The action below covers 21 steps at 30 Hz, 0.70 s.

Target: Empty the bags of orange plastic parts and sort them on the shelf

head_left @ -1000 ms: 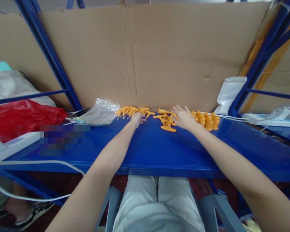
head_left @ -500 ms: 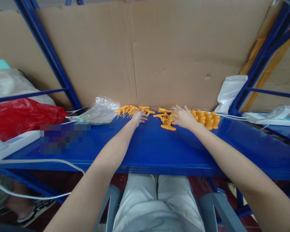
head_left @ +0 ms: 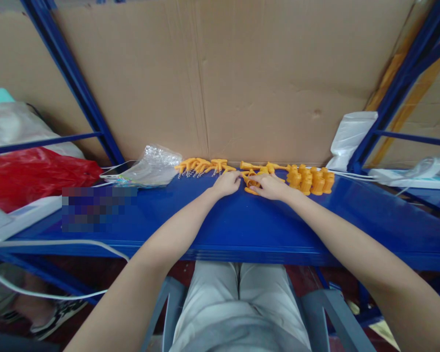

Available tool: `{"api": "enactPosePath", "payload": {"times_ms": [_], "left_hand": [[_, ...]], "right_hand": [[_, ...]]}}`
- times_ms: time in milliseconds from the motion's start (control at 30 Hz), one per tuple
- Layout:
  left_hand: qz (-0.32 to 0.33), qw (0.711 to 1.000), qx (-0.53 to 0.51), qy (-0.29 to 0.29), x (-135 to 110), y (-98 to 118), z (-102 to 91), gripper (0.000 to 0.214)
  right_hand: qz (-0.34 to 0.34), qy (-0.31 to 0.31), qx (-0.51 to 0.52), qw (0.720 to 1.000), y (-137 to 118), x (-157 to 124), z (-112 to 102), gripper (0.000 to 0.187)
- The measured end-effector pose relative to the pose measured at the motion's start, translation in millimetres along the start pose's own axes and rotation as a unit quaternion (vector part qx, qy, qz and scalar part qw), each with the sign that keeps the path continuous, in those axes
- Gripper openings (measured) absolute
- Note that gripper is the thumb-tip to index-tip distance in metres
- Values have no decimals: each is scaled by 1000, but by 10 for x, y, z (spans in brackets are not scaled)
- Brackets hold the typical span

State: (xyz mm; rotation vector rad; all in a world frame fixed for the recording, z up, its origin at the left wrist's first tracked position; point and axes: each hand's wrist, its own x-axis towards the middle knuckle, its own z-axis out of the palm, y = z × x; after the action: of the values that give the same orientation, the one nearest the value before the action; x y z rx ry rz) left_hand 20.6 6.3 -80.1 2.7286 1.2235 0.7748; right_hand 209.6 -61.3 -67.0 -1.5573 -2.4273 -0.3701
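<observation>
My left hand (head_left: 227, 183) is closed, its fingertips beside the left end of an orange plastic piece; what they hold is hidden. My right hand (head_left: 273, 187) has its thumb and fingers around an orange T-shaped handle with a hollow stem (head_left: 252, 181), low over the blue table. Behind it lie more orange T-shaped handles (head_left: 269, 167). Left of my hands, several orange corkscrew handles with metal spirals (head_left: 196, 166) lie in a row. To the right stand several orange bell-shaped bodies (head_left: 317, 182), packed close together.
The blue metal table (head_left: 220, 230) backs onto a cardboard wall (head_left: 260, 88). A clear plastic bag (head_left: 156, 168) and a red bag (head_left: 40, 176) lie left. A white pouch (head_left: 352, 137) leans at the right post. Another person's shoe (head_left: 58, 315) shows below left.
My left hand has moved right, away from the corkscrew spirals, and its fingers have closed. My right hand has shifted slightly left and down onto the orange handle, uncovering handles behind it.
</observation>
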Motion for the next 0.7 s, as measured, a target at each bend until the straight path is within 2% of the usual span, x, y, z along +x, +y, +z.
{"api": "enactPosePath", "payload": {"times_ms": [100, 233, 400, 533, 700], "left_hand": [[59, 998, 17, -30, -22, 72, 67, 34], [76, 996, 16, -39, -39, 73, 84, 37], [55, 997, -27, -52, -10, 4, 123, 42], [46, 993, -85, -66, 12, -11, 196, 48], [20, 997, -64, -25, -12, 69, 152, 54]], "right_hand": [[26, -18, 18, 999, -42, 6, 50, 44], [78, 1, 42, 996, -74, 34, 113, 39], [133, 26, 44, 990, -85, 74, 175, 36], [145, 40, 44, 988, -68, 81, 162, 30], [142, 88, 50, 985, 44, 83, 136, 30]]}}
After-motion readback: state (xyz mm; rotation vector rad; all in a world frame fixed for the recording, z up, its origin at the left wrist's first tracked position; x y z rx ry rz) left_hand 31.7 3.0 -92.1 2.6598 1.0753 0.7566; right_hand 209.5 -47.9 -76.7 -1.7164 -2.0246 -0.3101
